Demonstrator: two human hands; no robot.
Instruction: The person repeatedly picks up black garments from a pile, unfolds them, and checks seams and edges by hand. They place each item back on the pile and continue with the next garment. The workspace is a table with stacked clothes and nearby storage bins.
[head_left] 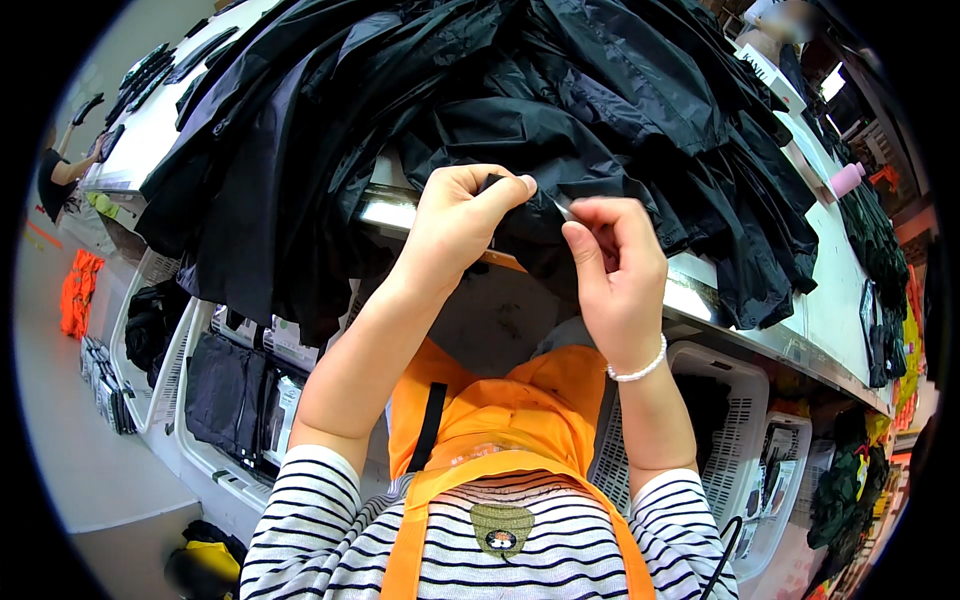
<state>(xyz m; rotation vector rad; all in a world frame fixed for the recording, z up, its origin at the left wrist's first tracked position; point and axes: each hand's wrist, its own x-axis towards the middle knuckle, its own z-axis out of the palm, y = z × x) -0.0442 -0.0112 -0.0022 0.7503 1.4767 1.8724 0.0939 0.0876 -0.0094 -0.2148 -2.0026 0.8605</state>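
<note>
A big heap of black, shiny garments (520, 130) lies over the table and hangs down its front edge. At that edge my left hand (458, 215) is closed, pinching a fold of black fabric between thumb and fingers. Just to the right, my right hand (618, 265) is closed with curled fingers, a white beaded bracelet (640, 366) on its wrist. A small, thin, pale pointed thing (564, 208) shows at its fingertips, close to the cloth; its kind is too small to make out. The two hands are a short gap apart.
White baskets (715, 420) with dark items stand below the table on the right; on the left, another basket (230, 450) holds packed dark garments. A pink bottle (847, 180) stands at the table's right. Another person (62, 175) is at the far left.
</note>
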